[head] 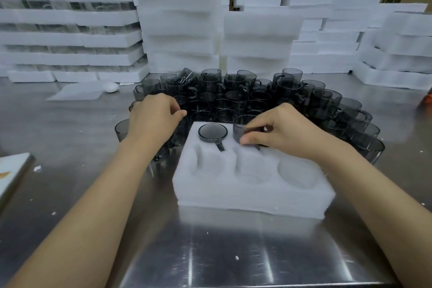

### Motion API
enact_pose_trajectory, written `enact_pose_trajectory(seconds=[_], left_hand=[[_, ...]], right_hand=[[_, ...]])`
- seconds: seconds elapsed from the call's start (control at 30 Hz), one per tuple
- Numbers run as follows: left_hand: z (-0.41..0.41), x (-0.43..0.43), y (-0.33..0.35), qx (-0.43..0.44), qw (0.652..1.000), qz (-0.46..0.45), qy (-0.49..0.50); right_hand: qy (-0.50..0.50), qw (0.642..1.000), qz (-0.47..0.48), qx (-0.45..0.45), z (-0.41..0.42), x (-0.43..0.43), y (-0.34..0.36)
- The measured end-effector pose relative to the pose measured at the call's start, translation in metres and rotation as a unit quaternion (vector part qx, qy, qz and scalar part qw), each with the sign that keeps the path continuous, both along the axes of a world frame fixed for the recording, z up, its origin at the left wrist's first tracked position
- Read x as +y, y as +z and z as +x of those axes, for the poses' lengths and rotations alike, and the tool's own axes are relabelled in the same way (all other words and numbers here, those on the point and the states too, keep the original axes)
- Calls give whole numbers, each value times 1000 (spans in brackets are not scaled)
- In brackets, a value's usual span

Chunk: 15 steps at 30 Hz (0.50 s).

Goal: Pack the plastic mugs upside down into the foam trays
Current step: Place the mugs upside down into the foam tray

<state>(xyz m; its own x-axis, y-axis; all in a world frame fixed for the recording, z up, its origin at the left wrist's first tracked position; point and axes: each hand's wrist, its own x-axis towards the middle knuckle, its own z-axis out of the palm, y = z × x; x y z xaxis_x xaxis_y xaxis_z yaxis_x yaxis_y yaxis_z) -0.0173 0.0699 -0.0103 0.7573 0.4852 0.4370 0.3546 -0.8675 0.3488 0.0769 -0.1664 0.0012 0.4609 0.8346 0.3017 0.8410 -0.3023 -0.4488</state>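
Head view showed the right hand (287,133) pinching a smoky mug (242,130) by its wall, at the far middle pocket of the foam tray (233,196), beside a seated mug (212,132). The left hand (152,117) curled over the loose mugs (233,93) (grip unclear). They likely handled light, stiff and slick, so the wall suited best

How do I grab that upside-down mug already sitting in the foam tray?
I'd come at the mug from above: its body is sunk in the foam tray, so only the base and handle show. Pinch the handle, which points toward you, and lift.
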Motion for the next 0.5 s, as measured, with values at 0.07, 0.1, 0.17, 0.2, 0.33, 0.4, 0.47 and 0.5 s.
enact_pose_trajectory(seconds=[0.07,0.1,0.17,0.2,0.33,0.4,0.47,0.5], left_hand=[[1,-4,0,-16,1000,18,-6],[1,-6,0,-23,999,25,-9],[2,-8,0,-27,999,38,-16],[3,-10,-1,-25,999,43,-20],[5,-15,-4,-16,999,35,-38],[6,-19,-5,-34,997,30,-56],[9,-25,-7,-56,995,13,-76],[10,-28,-8,-66,994,-7,-90]], right_hand=[[-1,997,22,73,3,-6,3],[1,992,44,122,5,-10,5],[7,976,83,203,8,-15,9],[9,968,93,232,8,-16,10],[8,937,134,323,-1,-8,5],[9,931,152,331,-6,-4,0],[-7,930,181,318,-9,0,-2],[-20,928,199,313,-10,2,-3]])
